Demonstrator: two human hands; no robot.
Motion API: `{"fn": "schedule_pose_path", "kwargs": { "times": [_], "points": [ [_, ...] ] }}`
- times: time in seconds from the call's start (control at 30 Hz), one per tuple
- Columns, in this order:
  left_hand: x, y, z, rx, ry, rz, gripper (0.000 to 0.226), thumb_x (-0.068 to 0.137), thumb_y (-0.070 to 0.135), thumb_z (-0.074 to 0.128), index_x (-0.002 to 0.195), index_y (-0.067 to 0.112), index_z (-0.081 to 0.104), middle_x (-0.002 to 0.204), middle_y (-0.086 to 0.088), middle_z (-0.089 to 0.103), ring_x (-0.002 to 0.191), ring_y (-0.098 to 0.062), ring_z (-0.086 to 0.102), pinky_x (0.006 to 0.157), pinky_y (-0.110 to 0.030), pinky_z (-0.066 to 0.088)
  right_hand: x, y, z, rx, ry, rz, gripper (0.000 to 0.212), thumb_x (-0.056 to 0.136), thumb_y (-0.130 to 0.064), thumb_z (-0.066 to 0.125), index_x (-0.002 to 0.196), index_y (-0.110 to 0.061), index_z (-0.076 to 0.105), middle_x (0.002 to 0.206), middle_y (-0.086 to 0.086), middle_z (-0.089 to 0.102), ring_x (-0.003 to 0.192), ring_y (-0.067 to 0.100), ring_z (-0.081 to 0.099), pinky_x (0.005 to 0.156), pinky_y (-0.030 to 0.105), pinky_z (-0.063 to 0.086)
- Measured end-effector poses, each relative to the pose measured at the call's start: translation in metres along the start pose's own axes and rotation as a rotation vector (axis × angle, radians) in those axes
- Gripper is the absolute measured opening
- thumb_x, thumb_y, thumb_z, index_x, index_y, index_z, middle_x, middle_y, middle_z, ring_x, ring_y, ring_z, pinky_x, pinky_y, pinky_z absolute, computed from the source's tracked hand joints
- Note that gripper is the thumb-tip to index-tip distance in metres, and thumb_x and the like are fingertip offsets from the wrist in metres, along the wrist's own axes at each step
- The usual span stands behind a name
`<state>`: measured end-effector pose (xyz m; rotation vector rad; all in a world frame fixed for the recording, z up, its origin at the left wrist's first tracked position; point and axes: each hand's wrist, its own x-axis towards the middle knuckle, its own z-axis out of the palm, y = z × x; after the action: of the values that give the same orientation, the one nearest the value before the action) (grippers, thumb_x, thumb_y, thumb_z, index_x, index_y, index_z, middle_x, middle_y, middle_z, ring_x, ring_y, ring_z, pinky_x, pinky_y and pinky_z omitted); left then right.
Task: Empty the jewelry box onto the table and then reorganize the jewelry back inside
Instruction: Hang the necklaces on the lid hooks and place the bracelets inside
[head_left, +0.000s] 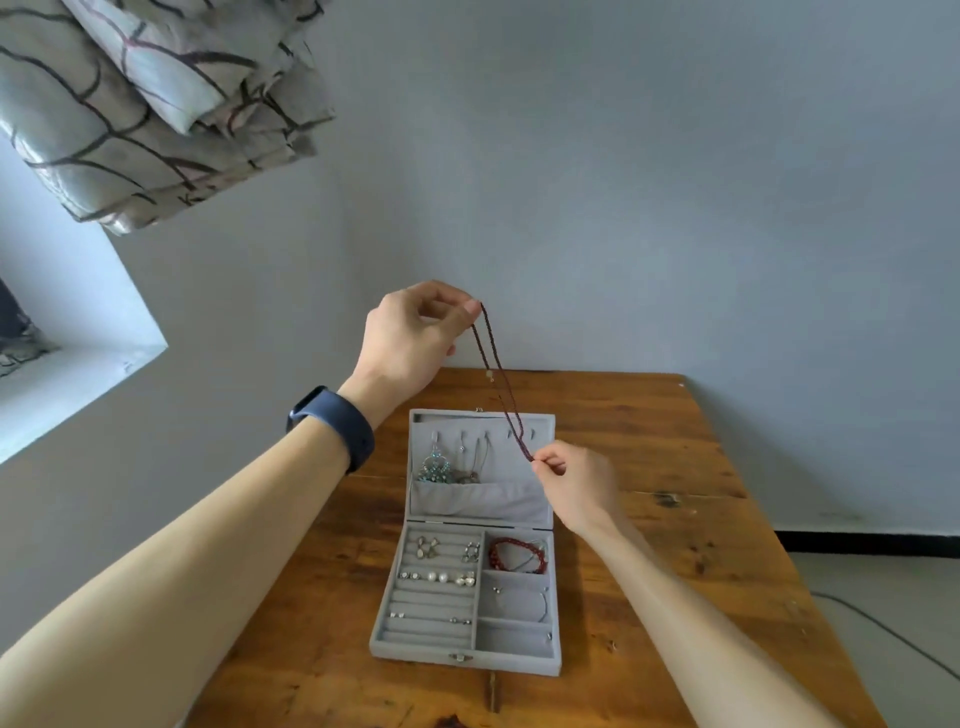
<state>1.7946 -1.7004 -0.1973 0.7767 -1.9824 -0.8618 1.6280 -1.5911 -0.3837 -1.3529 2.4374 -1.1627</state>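
A grey velvet jewelry box (387, 610) lies open on the wooden table (675, 545), its lid upright at the back. My left hand (410, 338) is raised above the box and pinches the top of a dark red beaded necklace (501, 376). My right hand (576, 480) pinches the necklace's lower end in front of the lid's hooks. A teal pendant (435, 467) and thin chains hang in the lid. Pearl earrings (441, 577) sit in the ring rolls. A red bead bracelet (517, 553) fills the upper right compartment.
The table stands against a grey wall. A patterned curtain (145, 104) hangs at the upper left over a window sill (78, 384). A dark cable (883, 634) runs across the floor at the right. A blue band is on my left wrist (335, 423).
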Motion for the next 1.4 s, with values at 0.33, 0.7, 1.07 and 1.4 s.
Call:
{"fn": "schedule_pose_path", "kwargs": {
  "times": [0.33, 0.7, 1.07, 1.4],
  "points": [
    [0.013, -0.022, 0.019, 0.071, -0.107, 0.001, 0.011, 0.091, 0.042, 0.070, 0.088, 0.032, 0.072, 0.084, 0.009, 0.068, 0.054, -0.003, 0.064, 0.058, -0.009, 0.046, 0.029, -0.007, 0.030, -0.312, -0.100, -0.231, 0.019, 0.099, -0.025, 0.055, 0.113, -0.021, 0.067, 0.112, -0.005, 0.068, 0.096, 0.017, 0.065, 0.078, 0.029, 0.053],
    [0.020, -0.043, 0.039, 0.202, -0.157, 0.027, 0.010, 0.092, 0.035, 0.068, 0.091, 0.028, 0.074, 0.077, 0.019, 0.066, 0.062, 0.008, 0.058, 0.060, -0.010, 0.040, 0.026, -0.006, 0.035, -0.441, -0.179, -0.270, 0.021, 0.094, -0.024, 0.049, 0.099, -0.014, 0.068, 0.094, 0.001, 0.064, 0.085, 0.024, 0.063, 0.071, 0.035, 0.053],
    [0.040, -0.041, 0.054, 0.175, -0.141, 0.042, 0.013, 0.092, 0.035, 0.067, 0.095, 0.025, 0.075, 0.091, 0.010, 0.072, 0.070, -0.004, 0.064, 0.081, -0.034, 0.059, 0.019, -0.006, 0.023, -0.431, -0.205, -0.282, 0.034, 0.094, -0.054, 0.049, 0.112, -0.025, 0.052, 0.098, -0.009, 0.065, 0.088, 0.018, 0.065, 0.075, 0.033, 0.047],
    [0.020, -0.068, 0.069, 0.510, -0.331, -0.015, 0.013, 0.092, 0.040, 0.065, 0.098, 0.031, 0.073, 0.094, 0.012, 0.068, 0.089, -0.015, 0.065, 0.078, -0.034, 0.058, 0.019, 0.001, 0.015, -0.257, -0.236, -0.182, 0.012, 0.097, -0.038, 0.047, 0.102, -0.027, 0.048, 0.090, -0.009, 0.066, 0.079, 0.016, 0.060, 0.055, 0.028, 0.037]
  ]
}}
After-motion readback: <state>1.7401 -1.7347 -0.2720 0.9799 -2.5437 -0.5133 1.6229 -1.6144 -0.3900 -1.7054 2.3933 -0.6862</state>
